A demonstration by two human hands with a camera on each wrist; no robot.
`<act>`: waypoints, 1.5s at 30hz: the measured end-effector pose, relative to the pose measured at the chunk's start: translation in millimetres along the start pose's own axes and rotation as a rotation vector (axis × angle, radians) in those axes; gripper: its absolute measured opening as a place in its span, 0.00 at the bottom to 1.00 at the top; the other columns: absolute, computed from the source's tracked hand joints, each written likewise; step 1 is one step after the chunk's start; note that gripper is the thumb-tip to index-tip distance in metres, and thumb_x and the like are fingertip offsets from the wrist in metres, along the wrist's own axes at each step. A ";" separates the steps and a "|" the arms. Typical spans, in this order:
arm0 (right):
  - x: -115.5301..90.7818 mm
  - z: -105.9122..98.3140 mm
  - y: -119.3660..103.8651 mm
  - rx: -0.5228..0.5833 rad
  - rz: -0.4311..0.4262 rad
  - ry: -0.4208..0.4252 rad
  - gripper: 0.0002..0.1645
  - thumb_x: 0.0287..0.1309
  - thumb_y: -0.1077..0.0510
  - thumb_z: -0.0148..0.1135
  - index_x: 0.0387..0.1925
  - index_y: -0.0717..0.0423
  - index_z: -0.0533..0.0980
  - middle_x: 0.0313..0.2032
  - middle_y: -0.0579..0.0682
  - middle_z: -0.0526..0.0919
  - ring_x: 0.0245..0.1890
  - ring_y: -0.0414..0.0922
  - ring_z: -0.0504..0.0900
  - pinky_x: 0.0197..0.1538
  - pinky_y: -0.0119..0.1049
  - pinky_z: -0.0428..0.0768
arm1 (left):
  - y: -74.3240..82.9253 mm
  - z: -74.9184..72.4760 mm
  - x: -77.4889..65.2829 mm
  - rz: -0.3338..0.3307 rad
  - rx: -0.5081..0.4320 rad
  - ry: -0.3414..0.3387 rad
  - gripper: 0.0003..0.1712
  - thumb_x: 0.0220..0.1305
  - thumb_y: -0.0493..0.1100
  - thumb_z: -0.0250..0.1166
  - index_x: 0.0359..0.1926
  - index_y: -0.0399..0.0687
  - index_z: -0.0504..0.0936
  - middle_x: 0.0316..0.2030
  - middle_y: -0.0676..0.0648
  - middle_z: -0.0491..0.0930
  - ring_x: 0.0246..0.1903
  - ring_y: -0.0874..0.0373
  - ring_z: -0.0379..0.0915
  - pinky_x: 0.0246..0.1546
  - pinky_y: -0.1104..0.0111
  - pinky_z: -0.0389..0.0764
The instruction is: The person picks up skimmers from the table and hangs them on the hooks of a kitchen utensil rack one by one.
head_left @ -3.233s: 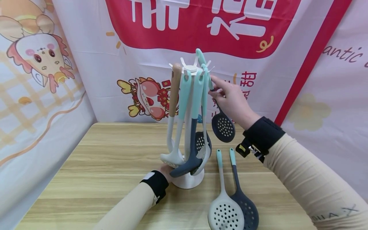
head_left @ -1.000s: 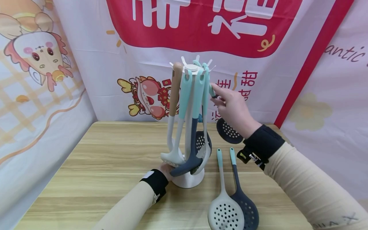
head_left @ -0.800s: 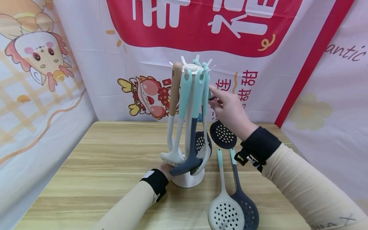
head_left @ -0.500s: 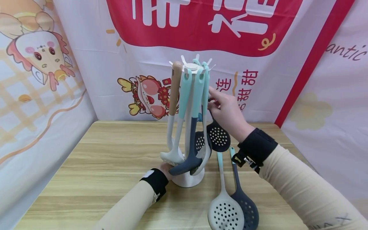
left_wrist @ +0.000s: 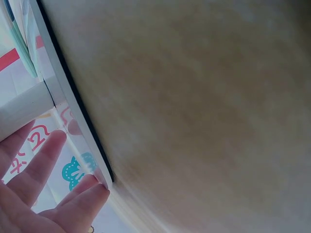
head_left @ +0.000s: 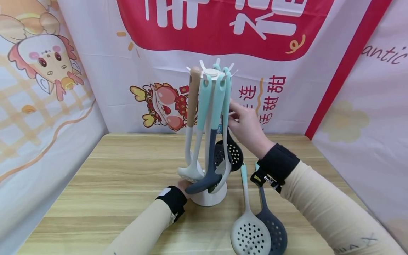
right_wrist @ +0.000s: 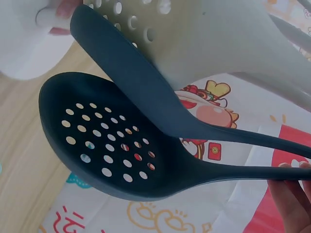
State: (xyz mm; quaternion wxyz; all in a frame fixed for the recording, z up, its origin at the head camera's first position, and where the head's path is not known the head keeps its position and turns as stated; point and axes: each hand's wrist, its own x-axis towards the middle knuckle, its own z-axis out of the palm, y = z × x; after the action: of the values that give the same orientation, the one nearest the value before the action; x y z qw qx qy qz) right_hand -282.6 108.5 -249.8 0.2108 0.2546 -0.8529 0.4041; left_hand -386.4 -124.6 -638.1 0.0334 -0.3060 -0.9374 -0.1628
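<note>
One stand (head_left: pixel 208 201), one wooden-handled utensil (head_left: pixel 193 99) on it — plus at least four teal-handled utensils (head_left: pixel 204 106). Two skimmers (head_left: pixel 250 221) flat on the worktop (head_left: pixel 127 166) — one pale, one dark. Two hands (head_left: pixel 250 127), two wristbands (head_left: pixel 280 161).

In the centre of the head view, the stand (head_left: pixel 210 200) is on the counter (head_left: pixel 127 170), with utensils (head_left: pixel 204 106) hung around its top. The left hand (head_left: pixel 183 185) is at its foot, on the left; the right hand (head_left: pixel 247 125) is to the right of the handles, with the held spoon (head_left: pixel 236 153) below it. At lower right, the left skimmer (head_left: pixel 247 212) lies partly over the right skimmer (head_left: pixel 273 222). Behind the counter hangs a cloth (head_left: pixel 159 67).
</note>
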 end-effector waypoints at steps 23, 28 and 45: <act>-116.9 -8.1 69.2 -0.240 0.348 -0.280 0.23 0.65 0.57 0.62 0.60 0.61 0.75 0.42 0.56 0.86 0.37 0.47 0.83 0.37 0.38 0.83 | 191.0 -174.7 -68.1 -0.223 0.080 -0.193 0.42 0.60 0.59 0.69 0.63 0.33 0.71 0.62 0.39 0.75 0.62 0.43 0.71 0.61 0.57 0.76; -139.8 -9.8 93.6 -0.340 0.521 -0.418 0.24 0.61 0.57 0.66 0.56 0.66 0.75 0.35 0.55 0.83 0.28 0.43 0.78 0.29 0.35 0.76 | 196.5 -168.8 -62.9 -0.337 0.134 -0.222 0.44 0.57 0.63 0.70 0.62 0.34 0.72 0.61 0.41 0.76 0.60 0.48 0.73 0.58 0.59 0.78; -175.5 -4.2 123.5 -0.099 0.860 -0.551 0.32 0.60 0.61 0.64 0.62 0.73 0.67 0.25 0.52 0.81 0.20 0.42 0.80 0.26 0.35 0.83 | 194.7 -150.4 -59.0 -0.405 0.163 -0.187 0.52 0.54 0.68 0.69 0.68 0.36 0.68 0.68 0.40 0.70 0.66 0.41 0.67 0.65 0.57 0.72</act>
State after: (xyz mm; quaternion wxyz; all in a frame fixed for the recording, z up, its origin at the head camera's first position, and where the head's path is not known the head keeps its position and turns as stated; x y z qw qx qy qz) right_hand -219.5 225.3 -418.5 -0.1953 -0.0325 -0.9225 0.3313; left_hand -230.3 -58.9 -450.1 -0.0625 -0.1216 -0.9887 -0.0611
